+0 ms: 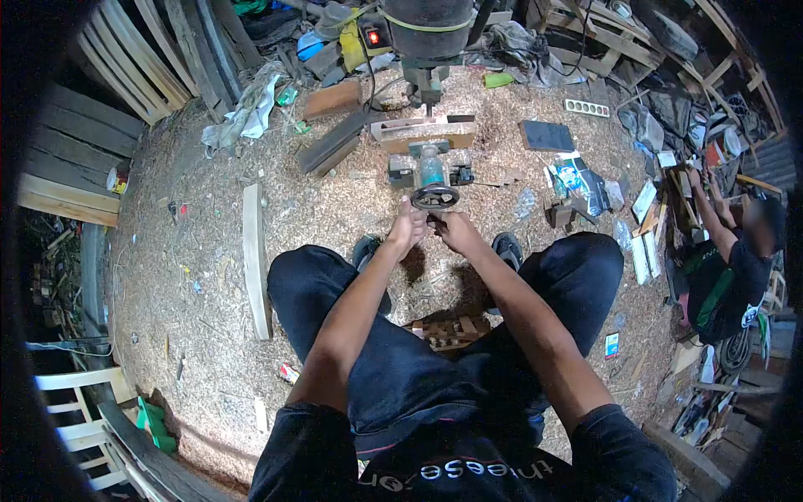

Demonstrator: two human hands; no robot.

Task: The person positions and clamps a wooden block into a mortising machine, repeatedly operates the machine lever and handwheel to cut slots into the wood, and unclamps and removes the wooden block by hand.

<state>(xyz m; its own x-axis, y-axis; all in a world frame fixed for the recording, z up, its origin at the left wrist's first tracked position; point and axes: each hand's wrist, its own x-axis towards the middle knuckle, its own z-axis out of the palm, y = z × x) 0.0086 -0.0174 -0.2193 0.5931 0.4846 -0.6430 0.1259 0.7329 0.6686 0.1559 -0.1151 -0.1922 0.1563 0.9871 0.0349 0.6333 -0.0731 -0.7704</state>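
Observation:
A black handwheel (436, 197) faces me at the front of a machine vise (431, 170). My left hand (406, 229) is closed at the wheel's lower left rim, thumb pointing up. Beside it, my right hand (457, 232) is closed at the lower right rim, its fingertips partly hidden. Behind the wheel, the vise holds a wooden workpiece (427, 144) with a pale slot along its top. A drill bit in the chuck (427, 87) points down at this wood from the large dark motor housing (428, 29).
Wood shavings cover the floor. A long board (255, 261) lies left of my knees, and dark wood blocks (335, 144) lie near the machine. A power strip (586, 108) is at the back right. Another person (723, 268) works at the far right. Stacked planks (79, 159) stand left.

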